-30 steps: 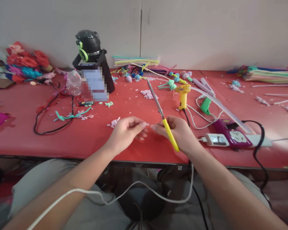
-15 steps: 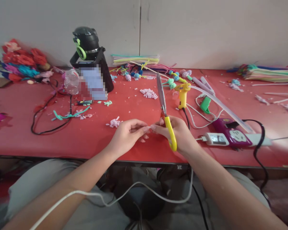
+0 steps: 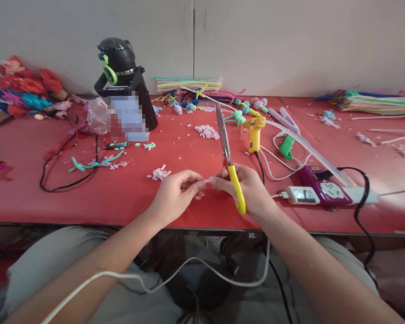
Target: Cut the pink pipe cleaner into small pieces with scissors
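My left hand (image 3: pixel 175 195) is closed in a pinch on one end of a small pale pink piece (image 3: pixel 207 181). The other end sits between the thumb and fingers of my right hand (image 3: pixel 248 186). Scissors with yellow handles (image 3: pixel 236 189) are also held in my right hand, their blades pointing up and away. Just beyond my left hand lies a small pile of pale pink pieces (image 3: pixel 159 173). A larger pile of such pieces (image 3: pixel 207 132) is farther back on the red table (image 3: pixel 175 153).
At the back left stands a black bottle (image 3: pixel 118 58) in a holder. A yellow glue gun (image 3: pixel 255 135), a green plug-like item (image 3: pixel 286 147) and a purple power strip (image 3: pixel 330 189) with cables are on the right. Fuzzy stems (image 3: pixel 189 84) lie by the wall.
My fingertips have drawn slightly apart, so more of the pale pink piece shows between them. The whole view has shifted a little, with table items appearing slightly farther left.
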`<state>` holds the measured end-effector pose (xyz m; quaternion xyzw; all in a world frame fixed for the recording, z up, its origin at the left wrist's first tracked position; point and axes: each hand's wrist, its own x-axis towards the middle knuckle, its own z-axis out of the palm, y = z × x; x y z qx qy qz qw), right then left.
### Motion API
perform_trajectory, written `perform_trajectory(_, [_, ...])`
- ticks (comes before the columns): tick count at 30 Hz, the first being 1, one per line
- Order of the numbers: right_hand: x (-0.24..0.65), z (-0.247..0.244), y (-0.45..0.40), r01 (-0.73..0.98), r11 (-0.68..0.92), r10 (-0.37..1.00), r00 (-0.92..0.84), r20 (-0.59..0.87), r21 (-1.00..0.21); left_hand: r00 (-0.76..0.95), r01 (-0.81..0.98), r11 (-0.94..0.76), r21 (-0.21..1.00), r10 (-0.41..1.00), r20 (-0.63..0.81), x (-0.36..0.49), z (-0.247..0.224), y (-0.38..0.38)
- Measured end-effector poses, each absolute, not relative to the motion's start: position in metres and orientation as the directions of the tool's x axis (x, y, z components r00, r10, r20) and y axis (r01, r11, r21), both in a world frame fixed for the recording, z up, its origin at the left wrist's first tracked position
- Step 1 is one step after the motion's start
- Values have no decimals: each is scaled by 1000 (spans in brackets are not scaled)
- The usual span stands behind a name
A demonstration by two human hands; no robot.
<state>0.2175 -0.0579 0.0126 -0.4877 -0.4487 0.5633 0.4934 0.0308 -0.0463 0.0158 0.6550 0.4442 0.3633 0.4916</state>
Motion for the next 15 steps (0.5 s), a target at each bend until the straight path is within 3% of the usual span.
perform_trajectory(11, [218,9,-58,-63,-116,992,-51,-112,-991,368,257,-124,958,930,22,31,19,-48])
perform_trajectory(15, [218,10,-59,-85,-122,989,-93,-114,-989,399,244,-51,969,915,-52,31,22,-46])
